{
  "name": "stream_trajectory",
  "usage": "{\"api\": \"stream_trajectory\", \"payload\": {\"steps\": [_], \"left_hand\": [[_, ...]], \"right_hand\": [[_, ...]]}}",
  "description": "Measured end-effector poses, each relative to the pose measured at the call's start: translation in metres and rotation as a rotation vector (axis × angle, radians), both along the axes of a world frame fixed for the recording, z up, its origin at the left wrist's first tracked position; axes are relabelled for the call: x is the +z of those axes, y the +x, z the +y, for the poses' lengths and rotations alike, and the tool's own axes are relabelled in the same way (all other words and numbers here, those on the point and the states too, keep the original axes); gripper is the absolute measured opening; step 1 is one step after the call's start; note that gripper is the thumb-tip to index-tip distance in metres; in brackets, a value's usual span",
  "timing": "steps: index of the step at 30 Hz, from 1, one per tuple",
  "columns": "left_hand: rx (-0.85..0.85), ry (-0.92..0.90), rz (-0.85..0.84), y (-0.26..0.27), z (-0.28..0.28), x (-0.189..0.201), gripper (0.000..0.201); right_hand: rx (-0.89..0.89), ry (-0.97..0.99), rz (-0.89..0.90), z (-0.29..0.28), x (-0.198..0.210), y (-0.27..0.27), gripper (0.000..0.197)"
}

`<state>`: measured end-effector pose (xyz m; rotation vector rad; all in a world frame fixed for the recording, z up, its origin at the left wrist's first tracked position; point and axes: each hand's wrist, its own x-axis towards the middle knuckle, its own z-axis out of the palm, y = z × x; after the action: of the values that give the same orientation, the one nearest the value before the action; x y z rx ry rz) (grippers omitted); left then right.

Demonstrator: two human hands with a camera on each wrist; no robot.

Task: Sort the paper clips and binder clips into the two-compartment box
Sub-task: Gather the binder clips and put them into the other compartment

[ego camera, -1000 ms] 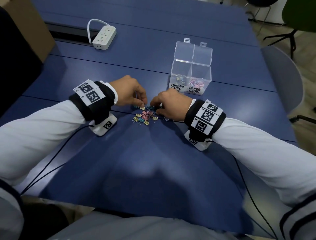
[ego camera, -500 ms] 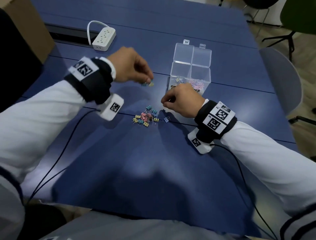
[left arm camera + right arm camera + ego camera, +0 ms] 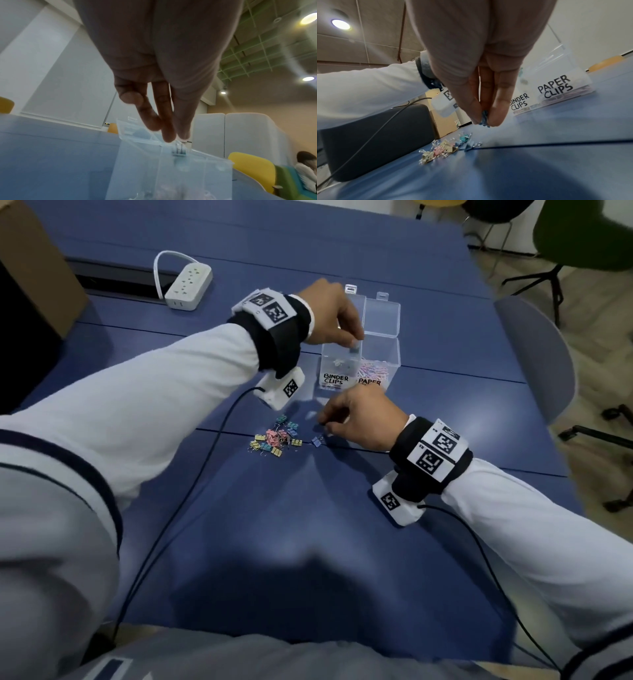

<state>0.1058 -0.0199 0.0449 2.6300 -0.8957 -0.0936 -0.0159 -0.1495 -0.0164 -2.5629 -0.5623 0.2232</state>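
A clear two-compartment box [image 3: 380, 361] stands open, labelled BINDER CLIPS on the left and PAPER CLIPS on the right; pastel paper clips [image 3: 371, 369] lie in the right half. My left hand [image 3: 356, 338] hovers over the binder-clip half with fingers straight and pointing down [image 3: 175, 136]. A small binder clip [image 3: 179, 150] is just under those fingertips, a sliver apart from them. My right hand [image 3: 325, 424] is low over the table and pinches a blue binder clip [image 3: 484, 119] between thumb and fingers. A pile of coloured binder clips [image 3: 275, 438] lies left of it, with one blue clip [image 3: 318, 441] apart.
On the blue table [image 3: 308, 542], a white power strip [image 3: 188, 285] sits at the back left by a dark cable slot [image 3: 113, 280]. A cardboard box [image 3: 34, 268] stands far left. A grey chair [image 3: 541, 364] is at the table's right edge. Wrist cables trail toward me.
My left hand rose from the pile with a clip and travelled right to above the box. My right hand lifted a little off the pile, still pinching its clip.
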Motion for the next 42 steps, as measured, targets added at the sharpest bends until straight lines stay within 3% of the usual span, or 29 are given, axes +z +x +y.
{"api": "stream_trajectory", "payload": {"steps": [4,11,15,19,25,37,42], "left_hand": [[-0.003,-0.009,-0.087,-0.027,0.033,0.005,0.022],[-0.039,0.291,0.236,-0.092,0.104,-0.024,0.048],[-0.006,0.281,0.251,-0.105,0.114,-0.053,0.060],[-0.025,0.243,0.246,-0.102,0.106,-0.066,0.052],[-0.061,0.168,0.288,-0.093,0.097,-0.065,0.027],[0.002,0.077,0.271,-0.089,0.093,-0.044,0.022],[0.026,-0.020,0.180,-0.073,0.076,-0.005,0.024]], "right_hand": [[0.069,-0.078,-0.016,0.011,-0.002,0.001,0.024],[0.231,-0.249,-0.022,0.023,0.001,-0.006,0.039],[0.297,-0.288,-0.063,0.019,-0.004,-0.003,0.033],[0.301,-0.249,-0.085,0.015,-0.010,0.002,0.032],[0.162,-0.162,-0.091,0.007,-0.006,0.010,0.022],[-0.170,0.289,-0.278,-0.013,0.044,0.052,0.021],[-0.187,0.192,-0.145,-0.019,0.040,0.079,0.036]]}}
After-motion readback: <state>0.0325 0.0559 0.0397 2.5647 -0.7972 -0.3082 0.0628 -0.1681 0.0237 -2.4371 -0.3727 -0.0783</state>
